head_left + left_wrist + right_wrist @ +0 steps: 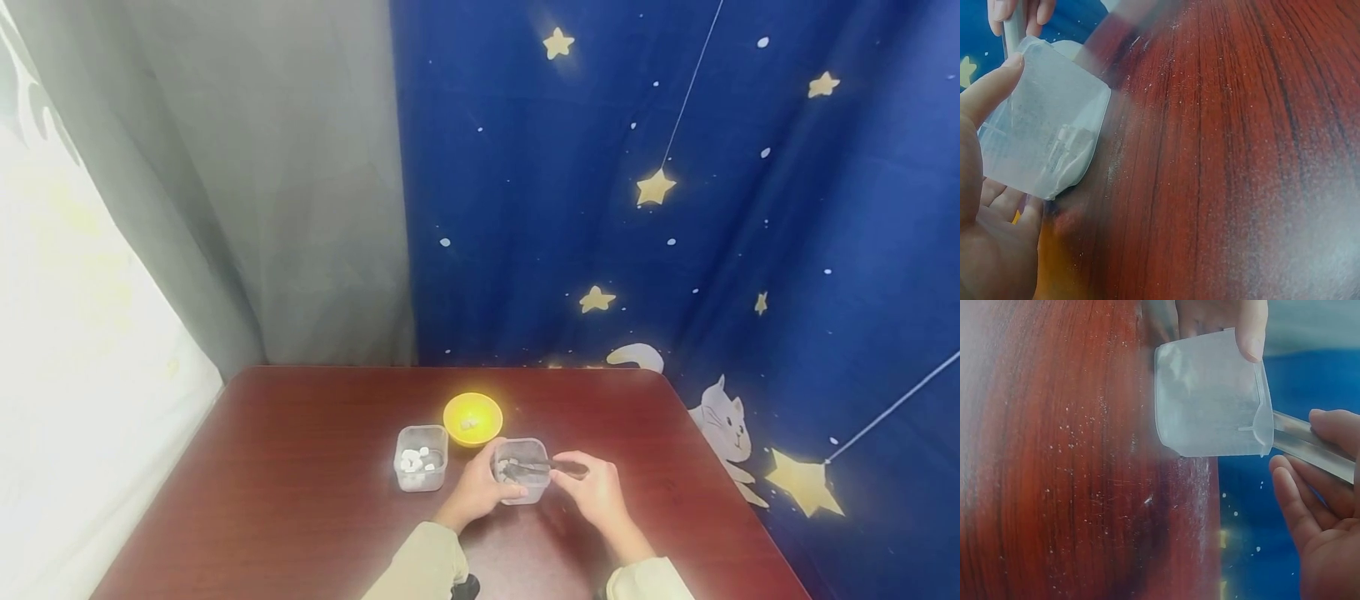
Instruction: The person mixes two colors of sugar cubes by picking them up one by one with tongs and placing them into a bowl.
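Observation:
My left hand (480,487) grips a clear square plastic container (531,493), thumb on the near side and fingers round the left side. Several pale pieces (507,468) lie in it; through the cloudy wall in the left wrist view they look blurred. In my right hand (597,493) is a pair of metal tongs (1310,447), pinched between thumb and fingers. The tongs' tips reach over the rim into the container. Whether they hold a piece is hard to tell. Just beyond my left hand stands a yellow bowl (474,440) with a few pale pieces (468,423) inside.
A second clear container (421,483) with several white pieces (412,460) stands left of the yellow bowl. Everything is on a dark red wooden table (300,483). Behind it hang a grey curtain (322,183) and a blue star-patterned curtain (525,208).

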Tool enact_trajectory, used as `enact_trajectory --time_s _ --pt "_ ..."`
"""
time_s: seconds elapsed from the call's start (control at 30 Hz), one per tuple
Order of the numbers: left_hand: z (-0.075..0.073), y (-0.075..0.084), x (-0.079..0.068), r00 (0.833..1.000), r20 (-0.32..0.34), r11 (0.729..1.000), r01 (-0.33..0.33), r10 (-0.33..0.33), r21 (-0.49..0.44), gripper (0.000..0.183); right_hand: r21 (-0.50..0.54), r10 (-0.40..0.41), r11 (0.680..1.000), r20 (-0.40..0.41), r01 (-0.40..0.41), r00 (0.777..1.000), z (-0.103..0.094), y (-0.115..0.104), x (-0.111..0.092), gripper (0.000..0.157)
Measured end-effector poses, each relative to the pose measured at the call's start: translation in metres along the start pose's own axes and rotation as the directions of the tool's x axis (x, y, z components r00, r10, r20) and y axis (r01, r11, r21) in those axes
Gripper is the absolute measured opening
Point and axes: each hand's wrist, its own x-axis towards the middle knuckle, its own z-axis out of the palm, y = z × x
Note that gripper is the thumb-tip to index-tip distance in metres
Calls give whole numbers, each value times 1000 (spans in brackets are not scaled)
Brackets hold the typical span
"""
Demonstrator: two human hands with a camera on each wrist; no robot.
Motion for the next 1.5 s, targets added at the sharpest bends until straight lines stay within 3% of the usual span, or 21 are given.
enact_trajectory --time_s 0.4,0.77,1.07,1.27,1.5 --pt "0 3 1 1000 -13 1000 -13 13 14 78 84 38 996 -37 -34 999 -4 4 -2 18" --pt "1 2 1 1000 -19 1000 -9 9 13 76 196 173 968 -67 -157 983 -1 8 -6 20" --pt "1 2 0 1000 -12 1000 -9 9 8 77 252 204 950 -62 -182 977 -16 -24 -11 19" --pt "2 4 -1 999 -13 999 36 -36 13 78 353 290 899 -37 -259 956 -20 -22 -11 22" --pt "2 4 -1 999 -26 999 44 -43 28 78 496 342 823 -47 -275 938 -11 10 -9 27"
